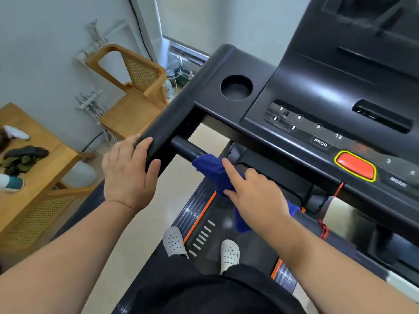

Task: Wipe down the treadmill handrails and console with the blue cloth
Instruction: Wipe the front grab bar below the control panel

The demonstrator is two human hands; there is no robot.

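The black treadmill console (317, 91) fills the upper right, with number buttons and a red stop button (354, 165). A round black crossbar (184, 148) runs below it. The blue cloth (212, 169) is wrapped over that bar. My right hand (254, 193) grips the cloth round the bar, index finger stretched along it. My left hand (129, 171) rests on the padded left handrail (167, 132), fingers curled over its top and thumb against its side.
A wooden chair (136, 96) stands by the wall to the left, and a wooden table (31, 168) with clothes and a shoe sits nearer. My feet in white perforated clogs (229, 253) stand on the treadmill deck. A red safety cord (326, 223) hangs under the console.
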